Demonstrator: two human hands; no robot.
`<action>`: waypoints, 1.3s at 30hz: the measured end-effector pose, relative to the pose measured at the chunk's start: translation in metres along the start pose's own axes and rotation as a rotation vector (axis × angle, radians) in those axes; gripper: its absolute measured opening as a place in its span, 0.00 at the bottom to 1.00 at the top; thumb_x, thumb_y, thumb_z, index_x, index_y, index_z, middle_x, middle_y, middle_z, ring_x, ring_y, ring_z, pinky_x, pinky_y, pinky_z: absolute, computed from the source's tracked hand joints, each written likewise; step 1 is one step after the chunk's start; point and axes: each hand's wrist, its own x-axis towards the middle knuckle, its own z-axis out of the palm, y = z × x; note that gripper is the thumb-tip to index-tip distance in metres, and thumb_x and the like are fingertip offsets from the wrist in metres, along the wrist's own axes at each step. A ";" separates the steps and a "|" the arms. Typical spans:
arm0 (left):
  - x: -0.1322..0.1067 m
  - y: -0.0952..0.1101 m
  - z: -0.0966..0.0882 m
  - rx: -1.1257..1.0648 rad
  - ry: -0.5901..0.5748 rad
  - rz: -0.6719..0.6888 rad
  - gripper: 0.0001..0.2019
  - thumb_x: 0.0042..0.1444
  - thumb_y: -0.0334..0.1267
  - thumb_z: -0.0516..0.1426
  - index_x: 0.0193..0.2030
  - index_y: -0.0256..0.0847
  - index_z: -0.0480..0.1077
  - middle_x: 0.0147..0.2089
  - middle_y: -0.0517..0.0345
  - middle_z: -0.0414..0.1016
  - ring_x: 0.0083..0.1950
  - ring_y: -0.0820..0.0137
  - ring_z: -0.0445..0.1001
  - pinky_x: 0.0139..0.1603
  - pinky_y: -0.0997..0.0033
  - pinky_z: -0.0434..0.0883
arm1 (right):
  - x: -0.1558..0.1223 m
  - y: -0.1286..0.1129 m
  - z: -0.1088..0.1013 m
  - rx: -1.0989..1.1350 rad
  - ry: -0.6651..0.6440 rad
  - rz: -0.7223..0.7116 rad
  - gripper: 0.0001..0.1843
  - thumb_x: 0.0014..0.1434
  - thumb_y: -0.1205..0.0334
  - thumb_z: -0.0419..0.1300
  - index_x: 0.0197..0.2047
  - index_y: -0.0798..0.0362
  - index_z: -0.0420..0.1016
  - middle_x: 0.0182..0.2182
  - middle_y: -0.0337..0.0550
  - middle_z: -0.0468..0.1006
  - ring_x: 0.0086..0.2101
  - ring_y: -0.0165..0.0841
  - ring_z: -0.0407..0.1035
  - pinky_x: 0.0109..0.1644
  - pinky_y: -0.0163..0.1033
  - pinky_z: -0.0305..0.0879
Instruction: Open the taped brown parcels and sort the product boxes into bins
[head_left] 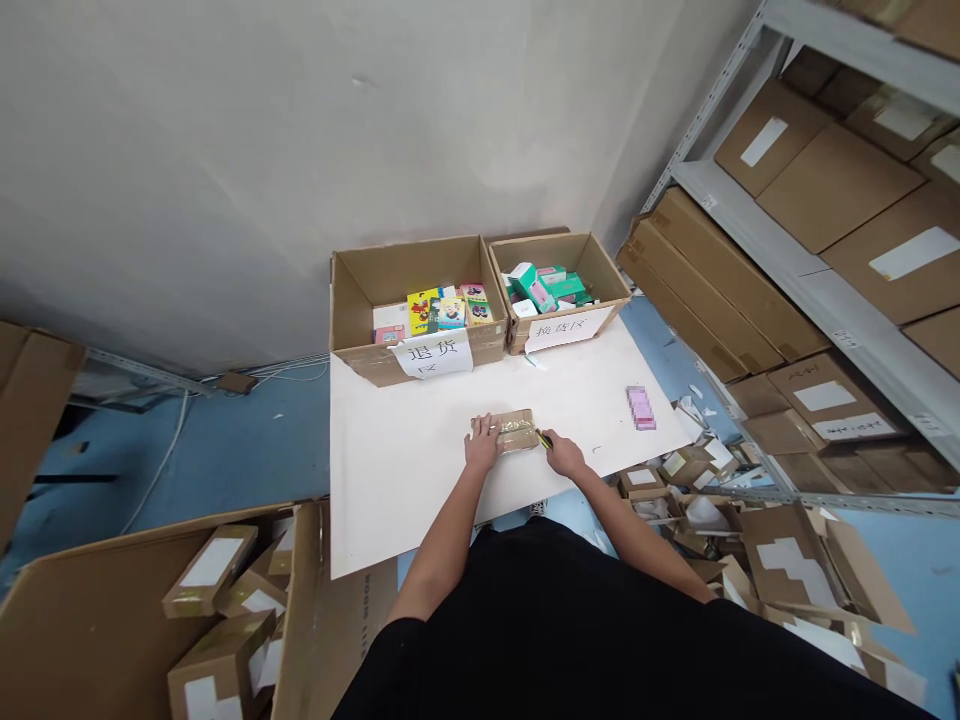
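Rests the left hand (483, 441), fairly wide with fingers spread, on the left end of a small taped carton (516, 430). Grips a yellow-and-black cutter (543, 438) in the right hand (564, 455), narrowed around it, near the carton's right end; cannot tell about contact at the tip. Has the carton lying flat on a white table (405, 450), with a pixelated pink item (640, 408) well apart to the right. Faces, at the back, a larger open box (491, 345) of colourful packs (450, 312) and, just beside it, a smaller open box (604, 268) of green packs (568, 286). Includes, farther out, a shelving rack (780, 255) of cartons at right and a big box (97, 620) of taped parcels (214, 565) at lower left.
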 end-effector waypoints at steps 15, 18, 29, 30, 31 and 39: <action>-0.037 0.028 0.016 0.069 -0.006 -0.145 0.29 0.68 0.31 0.48 0.76 0.38 0.58 0.61 0.36 0.70 0.59 0.55 0.72 0.54 0.61 0.73 | 0.031 -0.033 0.068 0.317 0.159 0.093 0.51 0.65 0.51 0.64 0.80 0.51 0.39 0.62 0.55 0.75 0.60 0.46 0.73 0.59 0.42 0.69; -0.044 0.025 0.019 0.130 -0.051 -0.166 0.29 0.66 0.28 0.48 0.74 0.34 0.60 0.61 0.33 0.72 0.60 0.54 0.73 0.55 0.60 0.73 | 0.051 -0.046 0.056 0.284 0.154 0.050 0.56 0.61 0.51 0.69 0.80 0.49 0.40 0.64 0.54 0.74 0.61 0.45 0.72 0.61 0.42 0.67; -0.005 -0.031 -0.022 0.170 -0.085 0.099 0.40 0.61 0.33 0.57 0.79 0.55 0.49 0.83 0.49 0.45 0.82 0.53 0.41 0.69 0.46 0.63 | 0.039 -0.040 0.075 0.339 0.049 0.041 0.51 0.63 0.43 0.66 0.79 0.52 0.46 0.59 0.55 0.78 0.58 0.47 0.75 0.57 0.43 0.69; -0.008 -0.032 -0.017 0.178 -0.082 0.086 0.41 0.62 0.34 0.57 0.79 0.55 0.48 0.83 0.48 0.45 0.82 0.52 0.41 0.70 0.44 0.62 | 0.038 -0.036 0.079 0.357 0.040 0.068 0.50 0.63 0.43 0.65 0.78 0.52 0.46 0.59 0.55 0.78 0.58 0.46 0.75 0.57 0.43 0.69; -0.011 -0.030 -0.011 0.186 -0.065 0.060 0.40 0.62 0.35 0.57 0.79 0.53 0.49 0.82 0.46 0.46 0.82 0.50 0.43 0.69 0.43 0.62 | 0.040 -0.033 0.080 0.379 0.043 0.102 0.49 0.64 0.42 0.64 0.78 0.52 0.47 0.59 0.55 0.78 0.58 0.46 0.75 0.57 0.43 0.70; -0.017 0.019 0.021 0.195 0.041 -0.117 0.29 0.68 0.41 0.54 0.74 0.37 0.63 0.73 0.32 0.64 0.72 0.45 0.62 0.67 0.44 0.63 | 0.087 -0.027 0.022 0.433 0.106 0.198 0.48 0.62 0.46 0.66 0.76 0.52 0.49 0.59 0.55 0.78 0.56 0.46 0.76 0.54 0.42 0.72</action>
